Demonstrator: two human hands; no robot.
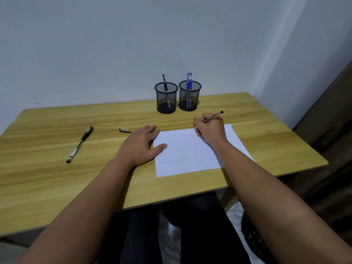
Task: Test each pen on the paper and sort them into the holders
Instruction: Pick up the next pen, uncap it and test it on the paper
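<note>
Faintly, unreadable scribbles mark the paper (187,151); right hand (210,130) fingers pinch a pen (213,116); left hand (142,144) fingers spread flat.

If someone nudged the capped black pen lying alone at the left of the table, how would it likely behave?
The capped black pen looks slim and stiff, so probably light. Its round barrel may roll on the smooth wooden table, though the cap's clip would likely stop it soon.

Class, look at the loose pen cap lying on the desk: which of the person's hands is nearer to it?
Left. The left hand lies flat right beside the pen cap, its fingers almost touching it. The right hand is farther off across the paper, gripping a pen.
</note>
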